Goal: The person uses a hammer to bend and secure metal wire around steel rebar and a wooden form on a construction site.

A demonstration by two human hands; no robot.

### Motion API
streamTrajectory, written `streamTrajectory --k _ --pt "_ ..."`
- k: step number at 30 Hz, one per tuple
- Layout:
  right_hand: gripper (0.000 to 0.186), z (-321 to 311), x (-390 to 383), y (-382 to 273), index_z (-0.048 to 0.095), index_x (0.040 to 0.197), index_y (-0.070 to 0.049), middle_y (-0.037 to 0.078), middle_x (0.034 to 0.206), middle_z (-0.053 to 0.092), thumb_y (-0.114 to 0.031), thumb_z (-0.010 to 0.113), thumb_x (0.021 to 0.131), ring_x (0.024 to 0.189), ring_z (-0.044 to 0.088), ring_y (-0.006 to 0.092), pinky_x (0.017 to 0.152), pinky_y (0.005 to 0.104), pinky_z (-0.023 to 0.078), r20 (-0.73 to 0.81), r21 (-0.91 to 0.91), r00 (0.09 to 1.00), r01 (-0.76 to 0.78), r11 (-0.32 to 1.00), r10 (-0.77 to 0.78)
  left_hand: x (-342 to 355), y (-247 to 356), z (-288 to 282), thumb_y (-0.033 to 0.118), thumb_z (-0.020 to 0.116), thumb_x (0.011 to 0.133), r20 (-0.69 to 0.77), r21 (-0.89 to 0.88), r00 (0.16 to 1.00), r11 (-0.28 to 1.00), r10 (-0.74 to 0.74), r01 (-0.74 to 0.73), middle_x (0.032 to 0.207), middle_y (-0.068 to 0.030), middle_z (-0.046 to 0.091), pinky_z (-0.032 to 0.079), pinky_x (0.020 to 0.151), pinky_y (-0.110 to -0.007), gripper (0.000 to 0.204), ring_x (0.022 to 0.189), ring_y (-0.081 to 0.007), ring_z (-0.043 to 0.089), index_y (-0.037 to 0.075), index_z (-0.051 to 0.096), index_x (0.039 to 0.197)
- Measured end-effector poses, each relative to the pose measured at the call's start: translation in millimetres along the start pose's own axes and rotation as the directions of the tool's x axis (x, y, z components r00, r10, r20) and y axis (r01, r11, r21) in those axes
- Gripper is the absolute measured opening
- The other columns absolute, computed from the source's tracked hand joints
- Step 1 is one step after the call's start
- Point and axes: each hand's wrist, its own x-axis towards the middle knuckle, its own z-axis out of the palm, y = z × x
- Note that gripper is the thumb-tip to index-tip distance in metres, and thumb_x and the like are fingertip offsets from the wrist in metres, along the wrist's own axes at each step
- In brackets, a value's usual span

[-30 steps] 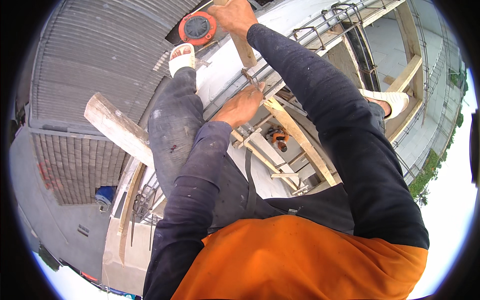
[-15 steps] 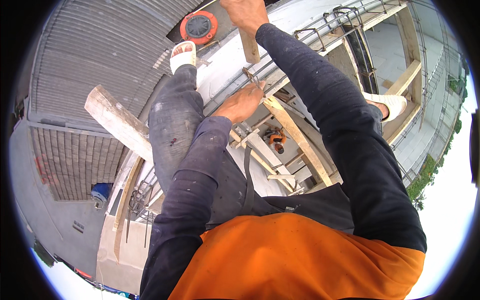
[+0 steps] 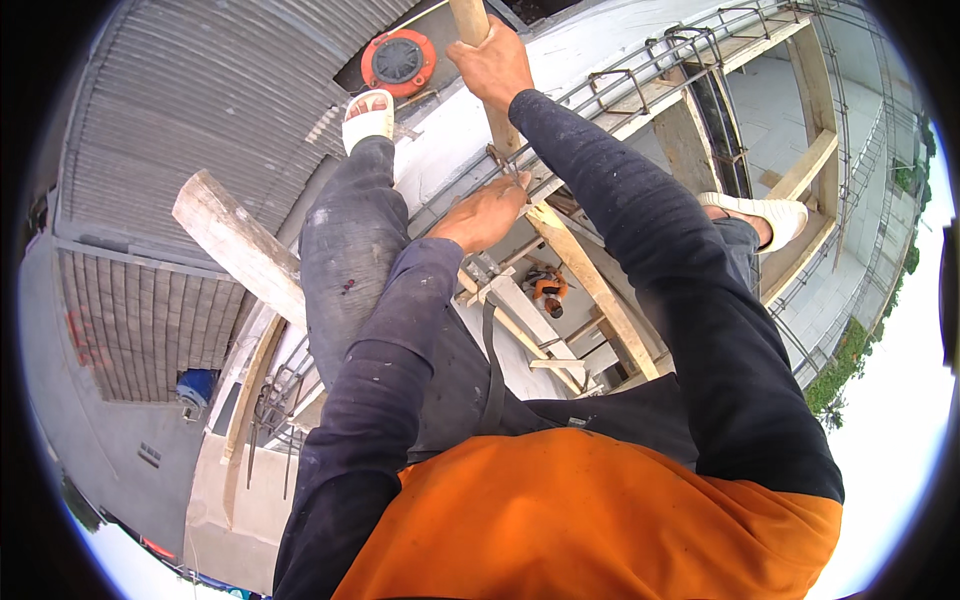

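My right hand (image 3: pixel 492 65) is wrapped around a wooden batten (image 3: pixel 500 128), which shows above and below the fist. The batten's lower end comes down beside the steel bars of a long rebar cage (image 3: pixel 625 95). Just below it, my left hand (image 3: pixel 487 213) is closed at the edge of the formwork, thumb and fingers pinched together. A thin rusty metal piece (image 3: pixel 503 162) sticks up by those fingertips; whether they grip it, I cannot tell. Close to the left hand, a pale timber (image 3: pixel 600 285) slopes down into the opening.
Far below, through the opening, is a person in orange (image 3: pixel 549 287). My sandalled feet (image 3: pixel 369 118) stand apart on either side of the frame. A corrugated roof (image 3: pixel 220 120) and a red round object (image 3: pixel 398 62) lie left. A plank (image 3: pixel 235 240) juts out beside my left leg.
My right hand has come down toward the left hand, bringing the batten's lower end onto the rebar area. The left hand stays nearly in place. My right foot has shifted slightly left.
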Motion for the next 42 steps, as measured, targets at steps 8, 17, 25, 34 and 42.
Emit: streamTrajectory --k 8,17,25,34,42 --pt "0.043 -12.6 7.9 -24.2 0.065 0.109 0.006 0.024 0.093 0.074 -0.027 0.07 0.081 0.089 0.075 0.0365 0.084 0.043 0.058 -0.061 -0.025 0.998 -0.01 1.0 0.009 0.9 -4.5 -0.1 0.062 0.028 0.103 0.019 -0.041 0.999 0.999 0.026 -0.026 0.162 -0.0185 0.039 0.025 0.124 -0.042 0.079 0.152 -0.0341 0.033 0.006 0.039 0.158" --pt "0.033 -7.2 23.6 -23.1 0.064 0.096 0.004 0.023 0.086 0.069 -0.026 0.068 0.085 0.082 0.069 0.0397 0.07 0.0442 0.053 -0.167 0.077 0.956 0.258 0.963 -0.242 -1.8 0.8 -3.2 0.063 0.027 0.102 0.027 -0.008 1.0 1.0 0.01 -0.01 0.164 -0.017 0.037 0.024 0.125 -0.042 0.08 0.153 -0.033 0.032 0.009 0.038 0.159" --pt "0.044 -16.6 7.4 -40.5 0.064 0.115 0.005 0.027 0.103 0.073 -0.024 0.069 0.082 0.1 0.072 0.0401 0.091 0.0445 0.055 -0.046 -0.037 0.999 0.018 0.999 -0.019 6.5 -13.8 5.8 0.063 0.027 0.102 -0.033 -0.025 0.996 0.996 0.083 -0.084 0.161 -0.0195 0.041 0.026 0.123 -0.042 0.081 0.151 -0.0351 0.035 0.004 0.041 0.156" --pt "0.039 -16.5 -1.5 -18.5 0.063 0.111 0.002 0.026 0.101 0.072 -0.026 0.069 0.084 0.097 0.071 0.0403 0.088 0.045 0.054 -0.162 0.022 0.983 0.086 0.996 -0.081 -0.9 -2.5 4.1 0.058 0.025 0.105 -0.005 0.033 0.998 0.998 0.062 -0.062 0.163 -0.019 0.038 0.024 0.124 -0.041 0.076 0.152 -0.0353 0.032 0.004 0.041 0.156" --pt "0.037 -102.1 28.2 -118.8 0.055 0.106 0.0 0.015 0.082 0.064 -0.027 0.072 0.088 0.073 0.066 0.0266 0.067 0.0406 0.053 -0.346 0.212 0.893 0.374 0.903 -0.288 -3.0 -45.7 25.7 0.038 0.044 0.1 -0.209 0.079 0.923 0.946 0.323 -0.313 0.16 -0.0196 0.042 0.028 0.123 -0.038 0.066 0.149 -0.0333 0.038 -0.003 0.045 0.152"
